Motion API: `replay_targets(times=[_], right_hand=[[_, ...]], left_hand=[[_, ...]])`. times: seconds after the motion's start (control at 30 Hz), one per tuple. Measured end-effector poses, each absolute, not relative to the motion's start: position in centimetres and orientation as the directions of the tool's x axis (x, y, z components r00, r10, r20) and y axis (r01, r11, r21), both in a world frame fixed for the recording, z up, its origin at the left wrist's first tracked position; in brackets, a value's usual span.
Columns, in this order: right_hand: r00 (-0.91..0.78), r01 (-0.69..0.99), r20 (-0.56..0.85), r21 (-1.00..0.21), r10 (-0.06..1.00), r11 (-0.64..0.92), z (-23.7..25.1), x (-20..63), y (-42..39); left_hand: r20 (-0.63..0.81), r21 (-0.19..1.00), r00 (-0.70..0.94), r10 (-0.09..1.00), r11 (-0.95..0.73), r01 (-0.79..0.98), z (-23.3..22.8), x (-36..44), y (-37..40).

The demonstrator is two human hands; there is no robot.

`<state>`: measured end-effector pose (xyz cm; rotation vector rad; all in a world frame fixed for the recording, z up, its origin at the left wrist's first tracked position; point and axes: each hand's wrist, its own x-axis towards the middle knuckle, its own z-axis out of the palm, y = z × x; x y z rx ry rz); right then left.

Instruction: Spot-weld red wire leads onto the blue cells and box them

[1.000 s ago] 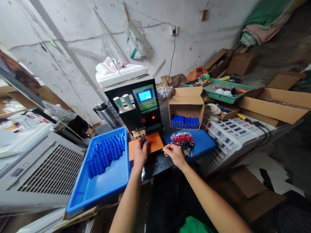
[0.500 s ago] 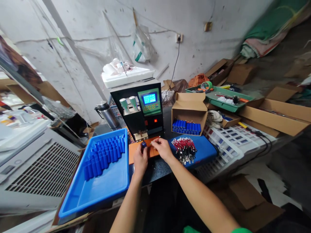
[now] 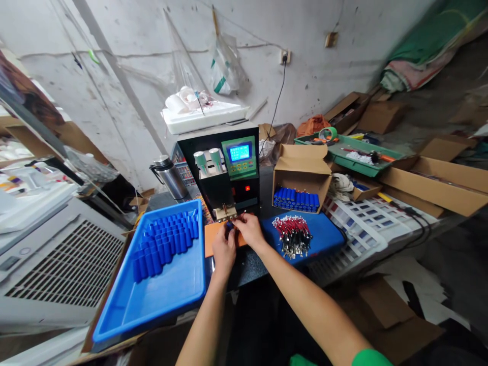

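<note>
My left hand [image 3: 224, 247] is closed around a blue cylindrical battery cell [image 3: 229, 224], held under the two electrode pins [image 3: 225, 209] of a black spot welder [image 3: 213, 190]. Beside it my right hand [image 3: 249, 230] pinches what looks like a thin wire lead, its fingertips close to the top of the cell. Most of the lead is hidden by the fingers. Both hands are above an orange pad [image 3: 212, 239] in front of the welder, whose blue display [image 3: 239, 152] is lit. Whether the pins touch the cell I cannot tell.
On the left, a blue tray [image 3: 168, 290] holds rows of standing blue cells [image 3: 165, 246]. To the right, red and black wire leads [image 3: 293, 235] lie on a blue pad [image 3: 328, 235]. Behind them stands a cardboard box [image 3: 301, 163] of cells. A steel flask [image 3: 170, 178] is behind the tray.
Both hands have come closer together at the electrodes. My right hand has moved in toward the cell, and the cell sits nearer the pins. The head view has shifted slightly.
</note>
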<state>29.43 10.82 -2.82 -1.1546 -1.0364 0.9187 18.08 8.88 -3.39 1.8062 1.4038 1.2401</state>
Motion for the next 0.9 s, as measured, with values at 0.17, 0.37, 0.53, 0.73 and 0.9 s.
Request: replay_targets(times=[0.17, 0.37, 0.53, 0.73, 0.9], right_hand=[[0.293, 0.013, 0.164, -0.986, 0.942, 0.167, -2.6, 29.3, 10.7], [0.305, 0.064, 0.154, -0.988, 0.940, 0.141, -2.0, 29.2, 10.3], [0.310, 0.071, 0.140, -0.990, 0.940, 0.124, -1.7, 29.2, 10.1], [0.297, 0.029, 0.155, -0.988, 0.942, 0.153, -1.5, 29.2, 9.9], [0.303, 0.046, 0.159, -0.987, 0.940, 0.153, -1.4, 29.2, 9.9]], left_hand=[[0.319, 0.839, 0.011, 0.948, -0.288, 0.462, -3.4, 18.2, 8.9], [0.307, 0.836, 0.002, 0.952, -0.271, 0.477, -3.5, 18.2, 8.8], [0.315, 0.831, 0.004, 0.949, -0.278, 0.481, -3.3, 18.3, 8.6], [0.339, 0.810, 0.006, 0.941, -0.295, 0.506, -3.3, 18.4, 8.6], [0.344, 0.802, 0.006, 0.939, -0.297, 0.518, -3.4, 18.3, 8.7]])
